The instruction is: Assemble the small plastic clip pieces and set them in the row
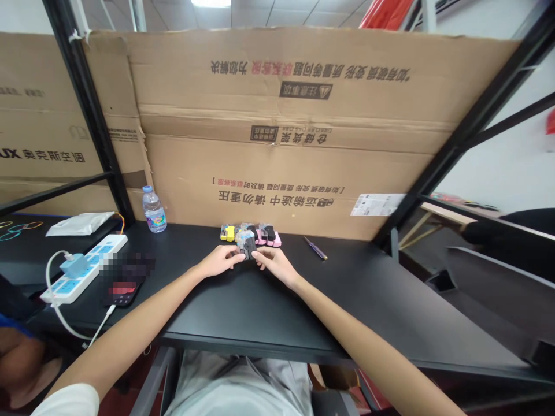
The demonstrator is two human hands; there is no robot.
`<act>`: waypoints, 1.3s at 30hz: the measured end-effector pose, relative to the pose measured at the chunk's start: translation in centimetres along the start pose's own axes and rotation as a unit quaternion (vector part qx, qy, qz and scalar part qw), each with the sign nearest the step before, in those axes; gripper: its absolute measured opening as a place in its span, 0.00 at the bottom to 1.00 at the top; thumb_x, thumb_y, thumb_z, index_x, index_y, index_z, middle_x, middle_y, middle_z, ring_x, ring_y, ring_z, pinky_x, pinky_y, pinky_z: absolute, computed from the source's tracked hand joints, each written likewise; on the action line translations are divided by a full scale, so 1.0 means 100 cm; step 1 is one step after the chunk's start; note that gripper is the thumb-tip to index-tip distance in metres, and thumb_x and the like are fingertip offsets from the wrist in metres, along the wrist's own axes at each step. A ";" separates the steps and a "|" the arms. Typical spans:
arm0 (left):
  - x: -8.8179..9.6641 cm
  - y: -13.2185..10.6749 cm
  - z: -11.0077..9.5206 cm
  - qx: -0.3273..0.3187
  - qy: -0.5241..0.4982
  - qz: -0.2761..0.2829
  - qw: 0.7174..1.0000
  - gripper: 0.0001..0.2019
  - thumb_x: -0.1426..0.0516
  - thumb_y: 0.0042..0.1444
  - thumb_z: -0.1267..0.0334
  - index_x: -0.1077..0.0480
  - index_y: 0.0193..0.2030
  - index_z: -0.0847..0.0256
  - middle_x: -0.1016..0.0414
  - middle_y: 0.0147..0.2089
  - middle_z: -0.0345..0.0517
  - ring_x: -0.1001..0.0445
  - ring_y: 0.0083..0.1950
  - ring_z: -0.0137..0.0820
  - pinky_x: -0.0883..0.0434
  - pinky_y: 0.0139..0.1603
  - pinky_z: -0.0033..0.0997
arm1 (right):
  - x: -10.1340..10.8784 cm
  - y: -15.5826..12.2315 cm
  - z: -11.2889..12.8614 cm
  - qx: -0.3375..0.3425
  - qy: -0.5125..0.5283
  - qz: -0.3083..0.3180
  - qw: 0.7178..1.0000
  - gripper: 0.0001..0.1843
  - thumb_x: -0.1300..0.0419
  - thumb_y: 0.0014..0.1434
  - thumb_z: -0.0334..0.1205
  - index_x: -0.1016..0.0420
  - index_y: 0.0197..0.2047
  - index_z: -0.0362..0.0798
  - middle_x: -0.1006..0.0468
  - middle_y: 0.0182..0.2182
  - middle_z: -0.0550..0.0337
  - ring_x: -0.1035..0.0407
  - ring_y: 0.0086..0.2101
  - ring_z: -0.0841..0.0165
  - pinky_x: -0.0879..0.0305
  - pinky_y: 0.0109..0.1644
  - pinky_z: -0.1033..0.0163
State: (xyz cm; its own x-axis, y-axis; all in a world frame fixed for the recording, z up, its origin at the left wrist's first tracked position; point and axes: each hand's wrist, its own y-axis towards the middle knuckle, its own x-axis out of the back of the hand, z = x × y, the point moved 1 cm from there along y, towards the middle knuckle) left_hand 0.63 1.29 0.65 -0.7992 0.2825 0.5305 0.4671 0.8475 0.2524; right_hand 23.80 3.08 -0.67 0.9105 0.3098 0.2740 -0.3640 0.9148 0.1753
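Between my two hands, just above the black desk, is a small clear-and-black block that looks like an ink cartridge [247, 244]. My left hand [219, 260] pinches its left side with closed fingers. From the other side, the fingers of my right hand [277, 264] are closed on its lower right edge. Behind it stands a row of similar cartridges: a yellow one [228, 233] at the left and pink and black ones [269, 234] at the right. The held cartridge partly hides the middle of that row.
A pen [315, 248] lies to the right on the desk [347, 300]. At the left are a water bottle [154, 210], a white power strip [87, 270] and a phone [125, 292] on a charging cable. Cardboard [277, 162] walls off the back. Another person's arm [26, 370] shows lower left.
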 end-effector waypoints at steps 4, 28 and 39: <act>-0.001 -0.001 -0.003 0.021 0.013 -0.008 1.000 0.24 0.44 0.68 0.41 0.23 0.43 0.62 0.19 0.34 0.45 0.25 0.29 0.30 0.30 0.38 0.31 | 0.002 0.000 0.000 -0.028 0.029 -0.020 0.999 0.28 0.29 0.57 0.65 0.16 0.38 0.44 0.20 0.29 0.55 0.27 0.29 0.68 0.28 0.34 0.61; 0.017 0.035 0.047 0.133 -0.032 -0.151 0.979 0.20 0.46 0.70 0.47 0.27 0.38 0.63 0.22 0.30 0.44 0.26 0.21 0.26 0.39 0.15 0.22 | -0.003 0.002 -0.014 -0.021 0.023 0.019 0.999 0.22 0.37 0.67 0.51 0.17 0.55 0.45 0.13 0.39 0.50 0.20 0.40 0.62 0.27 0.38 0.61; 0.020 0.033 0.048 0.124 -0.013 -0.113 0.986 0.19 0.49 0.73 0.53 0.27 0.37 0.63 0.25 0.23 0.40 0.26 0.18 0.26 0.35 0.20 0.23 | 0.003 0.025 -0.018 -0.020 0.032 0.014 0.999 0.24 0.35 0.66 0.52 0.20 0.57 0.45 0.16 0.32 0.55 0.21 0.34 0.64 0.26 0.28 0.66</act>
State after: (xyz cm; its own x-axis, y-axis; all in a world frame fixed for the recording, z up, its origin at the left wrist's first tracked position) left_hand -1.24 6.80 -1.39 -0.8830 0.0824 0.4620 0.1715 0.9730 0.1543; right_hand 23.52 5.90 -1.88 0.9114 0.3498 0.2169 -0.3822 0.9147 0.1311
